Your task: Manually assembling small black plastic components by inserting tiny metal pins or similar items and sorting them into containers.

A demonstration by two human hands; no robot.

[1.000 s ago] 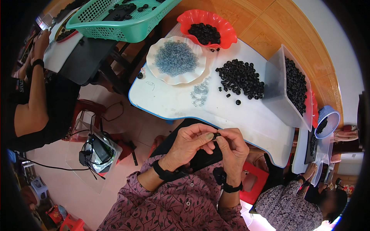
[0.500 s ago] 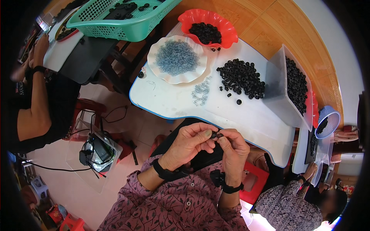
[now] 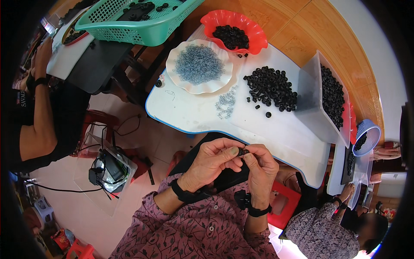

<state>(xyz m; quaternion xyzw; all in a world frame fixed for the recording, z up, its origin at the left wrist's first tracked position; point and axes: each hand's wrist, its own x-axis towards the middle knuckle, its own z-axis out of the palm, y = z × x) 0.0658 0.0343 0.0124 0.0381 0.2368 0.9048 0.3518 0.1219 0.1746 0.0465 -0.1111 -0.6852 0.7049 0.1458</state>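
My left hand and my right hand meet in front of the table's near edge, thumbs and forefingers pinched together. Between the fingertips is a small black ring-like part; the left fingers grip one side of it. A tiny dark piece in the right fingertips presses against it, too covered to name. Beyond my hands, a pile of small black cylindrical parts lies on the white table. Left of the pile, small clear rings are scattered below a white wavy-edged plate heaped with more of them.
A red wavy bowl of black parts stands at the back. To the right is a clear plastic bin full of them. A green basket is at the upper left. Co-workers sit left and lower right; a cable-filled clear box is on the floor.
The dark piece in my right fingertips has come closer against the black part in my left. Both hands otherwise hold their place. The co-worker's hand at left has shifted slightly.
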